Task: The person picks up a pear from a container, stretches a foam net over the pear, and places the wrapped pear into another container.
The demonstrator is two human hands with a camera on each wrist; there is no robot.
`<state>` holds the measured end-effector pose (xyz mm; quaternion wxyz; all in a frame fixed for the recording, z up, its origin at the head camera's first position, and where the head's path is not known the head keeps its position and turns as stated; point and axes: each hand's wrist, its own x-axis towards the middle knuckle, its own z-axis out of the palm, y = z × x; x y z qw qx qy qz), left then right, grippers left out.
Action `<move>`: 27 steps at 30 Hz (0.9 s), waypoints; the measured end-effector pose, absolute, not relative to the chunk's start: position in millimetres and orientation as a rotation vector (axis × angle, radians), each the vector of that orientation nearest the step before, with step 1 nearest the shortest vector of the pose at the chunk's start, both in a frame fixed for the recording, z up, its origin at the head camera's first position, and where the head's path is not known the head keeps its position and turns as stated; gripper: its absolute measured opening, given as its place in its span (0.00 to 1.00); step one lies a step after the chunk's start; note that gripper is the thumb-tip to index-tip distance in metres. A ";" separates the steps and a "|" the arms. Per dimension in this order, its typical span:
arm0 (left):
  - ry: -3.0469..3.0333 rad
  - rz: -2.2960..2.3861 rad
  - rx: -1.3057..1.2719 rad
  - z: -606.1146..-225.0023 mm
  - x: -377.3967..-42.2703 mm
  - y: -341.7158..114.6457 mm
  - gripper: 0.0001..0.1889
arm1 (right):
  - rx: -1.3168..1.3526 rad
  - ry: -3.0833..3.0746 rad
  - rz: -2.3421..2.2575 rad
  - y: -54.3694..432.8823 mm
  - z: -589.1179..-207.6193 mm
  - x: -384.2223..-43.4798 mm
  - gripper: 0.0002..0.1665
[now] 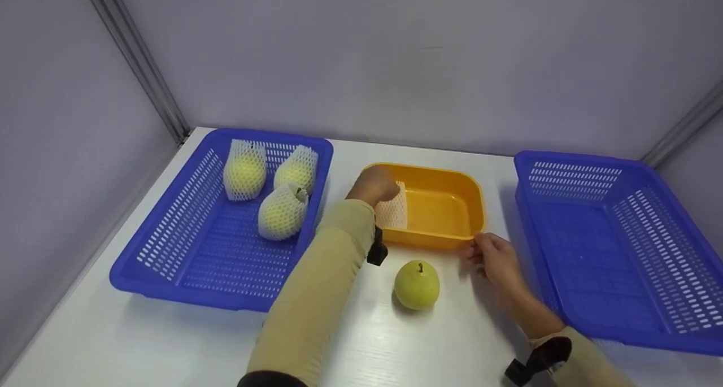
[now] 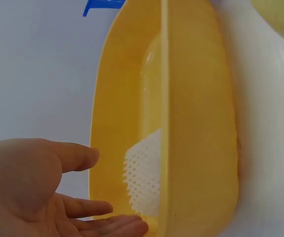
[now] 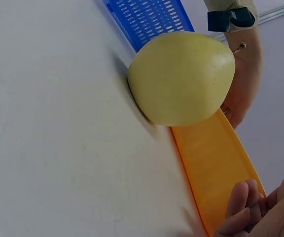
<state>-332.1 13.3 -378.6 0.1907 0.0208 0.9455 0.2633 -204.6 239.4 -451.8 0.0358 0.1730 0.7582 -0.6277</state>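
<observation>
My left hand (image 1: 373,186) is at the left end of an orange plastic tray (image 1: 438,241). In the left wrist view its thumb and fingers (image 2: 85,206) are spread apart and fairly straight, beside a white foam net (image 2: 144,173) lying in the tray. Nothing shows between them. At the tray's near right corner my right hand (image 1: 497,260) pinches the rim, with curled fingers (image 3: 238,200) against the outer wall. A bare yellow-green pear (image 1: 417,285) with a short stem sits on the table in front of the tray.
To the left, a blue basket (image 1: 226,303) contains three pears in white foam nets, one being a netted pear (image 1: 244,175). Another blue basket (image 1: 604,262) stands to the right, with its bare bottom showing. Grey walls (image 1: 429,65) enclose the white table (image 1: 361,342).
</observation>
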 end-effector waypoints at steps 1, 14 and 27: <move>2.669 0.660 0.080 -381.5 -330.2 17.3 0.16 | 0.528 2.328 -1.934 239.1 -451.8 -204.3 0.21; 2.845 0.582 -0.079 -403.3 -307.4 29.8 0.17 | 0.498 2.358 -1.948 236.8 -454.2 -204.4 0.20; 2.749 0.837 -0.162 -409.0 -314.7 24.3 0.21 | 0.495 2.359 -1.956 236.9 -453.7 -204.2 0.21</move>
